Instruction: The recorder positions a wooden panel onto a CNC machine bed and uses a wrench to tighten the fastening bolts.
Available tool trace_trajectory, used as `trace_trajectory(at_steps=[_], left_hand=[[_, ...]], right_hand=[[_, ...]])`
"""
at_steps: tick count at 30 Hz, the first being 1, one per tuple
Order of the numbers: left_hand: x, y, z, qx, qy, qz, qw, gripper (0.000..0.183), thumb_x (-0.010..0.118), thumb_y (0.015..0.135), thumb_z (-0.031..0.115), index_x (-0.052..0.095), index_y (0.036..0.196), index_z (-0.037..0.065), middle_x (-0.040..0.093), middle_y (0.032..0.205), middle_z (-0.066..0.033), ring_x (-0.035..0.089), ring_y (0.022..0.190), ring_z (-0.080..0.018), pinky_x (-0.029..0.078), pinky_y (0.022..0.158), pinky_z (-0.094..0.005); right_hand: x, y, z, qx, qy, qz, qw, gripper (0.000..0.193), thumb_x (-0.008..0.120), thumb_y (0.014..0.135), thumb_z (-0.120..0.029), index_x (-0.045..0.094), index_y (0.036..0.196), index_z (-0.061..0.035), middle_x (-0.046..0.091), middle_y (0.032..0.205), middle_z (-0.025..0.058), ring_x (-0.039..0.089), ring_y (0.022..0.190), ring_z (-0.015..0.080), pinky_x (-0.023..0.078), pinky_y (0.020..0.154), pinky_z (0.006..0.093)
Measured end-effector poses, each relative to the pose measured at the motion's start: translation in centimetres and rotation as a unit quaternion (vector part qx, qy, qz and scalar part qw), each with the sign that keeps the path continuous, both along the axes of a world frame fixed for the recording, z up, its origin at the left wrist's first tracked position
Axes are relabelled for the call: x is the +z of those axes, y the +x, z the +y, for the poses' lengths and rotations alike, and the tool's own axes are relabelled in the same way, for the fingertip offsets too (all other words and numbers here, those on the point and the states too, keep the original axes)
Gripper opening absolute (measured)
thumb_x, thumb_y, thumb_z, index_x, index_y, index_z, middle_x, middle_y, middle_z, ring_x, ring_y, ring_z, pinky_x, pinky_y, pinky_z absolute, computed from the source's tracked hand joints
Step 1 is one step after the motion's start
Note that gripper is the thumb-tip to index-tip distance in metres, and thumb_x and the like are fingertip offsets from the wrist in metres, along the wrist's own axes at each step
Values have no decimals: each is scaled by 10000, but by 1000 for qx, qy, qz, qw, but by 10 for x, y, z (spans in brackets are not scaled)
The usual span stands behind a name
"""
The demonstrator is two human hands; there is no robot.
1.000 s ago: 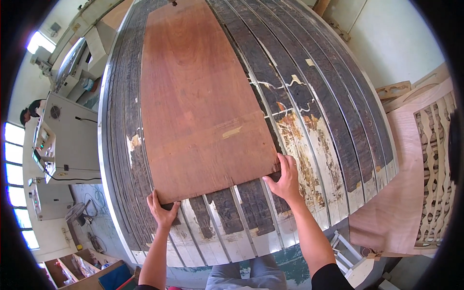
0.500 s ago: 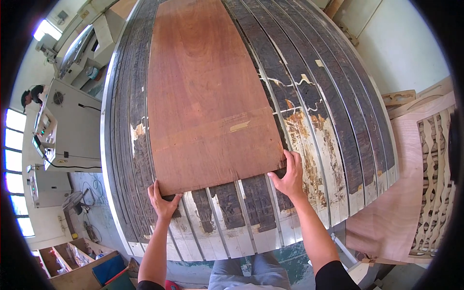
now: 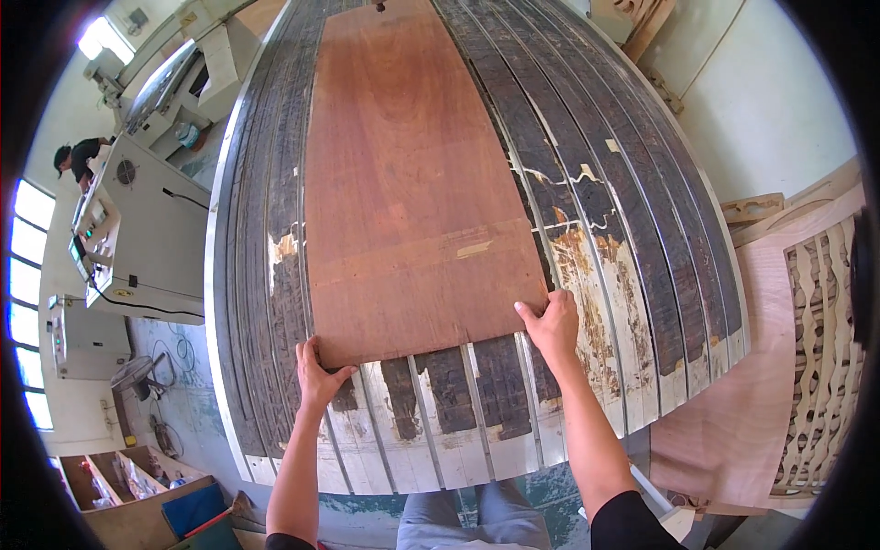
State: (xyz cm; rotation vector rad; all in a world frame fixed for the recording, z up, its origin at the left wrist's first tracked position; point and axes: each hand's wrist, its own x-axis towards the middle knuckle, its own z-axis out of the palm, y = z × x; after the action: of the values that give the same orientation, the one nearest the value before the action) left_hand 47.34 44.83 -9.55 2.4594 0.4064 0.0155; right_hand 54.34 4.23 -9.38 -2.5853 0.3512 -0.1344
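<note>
A long reddish-brown plywood sheet [image 3: 412,202] lies lengthwise on a wide slotted machine bed [image 3: 632,275] with dark, worn strips. At the sheet's near left corner, my left hand [image 3: 318,378] has its fingers against the side edge and its thumb along the front edge. My right hand [image 3: 553,332] grips the near right corner, fingers at the side and thumb over the top face. Both hands are partly curled around the corners. A pale scrape marks the sheet near its front.
On the left stand a grey control cabinet [image 3: 165,229], a person [image 3: 81,163] behind it, a floor fan [image 3: 136,374] and a divided wooden box [image 3: 119,486]. At right, a cut-out wooden panel [image 3: 811,357] leans near the bed, beside a pale wall [image 3: 779,101].
The view has shifted a little, so the bed and sheet appear farther right. My right thumb has moved from the front edge onto the sheet's top. More of the other person shows.
</note>
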Motion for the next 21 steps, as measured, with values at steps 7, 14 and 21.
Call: trace_trajectory(at_steps=[7, 14, 21], left_hand=[[19, 14, 6, -48, 46, 31, 997, 860, 896, 522, 225, 452, 1199, -67, 463, 1124, -177, 491, 1099, -345, 444, 921, -407], [19, 35, 9, -35, 7, 72, 997, 820, 861, 603, 295, 430, 1185, -91, 449, 1146, -219, 482, 1091, -388, 427, 940, -423], [14, 49, -1, -25, 12, 94, 995, 803, 893, 556, 219, 408, 1113, -96, 437, 1147, -254, 474, 1093, -411, 426, 930, -443]], right_hand=[[16, 15, 8, -32, -65, 79, 994, 568, 729, 741, -453, 566, 953, 49, 621, 916, 228, 621, 887, 372, 502, 791, 435], [5, 16, 1, -5, -47, 71, 996, 538, 750, 730, -435, 565, 907, 38, 628, 868, 232, 617, 842, 388, 492, 742, 456], [-6, 16, -21, -10, 35, 15, 999, 405, 834, 661, -310, 586, 792, -18, 620, 677, 113, 602, 615, 253, 480, 591, 366]])
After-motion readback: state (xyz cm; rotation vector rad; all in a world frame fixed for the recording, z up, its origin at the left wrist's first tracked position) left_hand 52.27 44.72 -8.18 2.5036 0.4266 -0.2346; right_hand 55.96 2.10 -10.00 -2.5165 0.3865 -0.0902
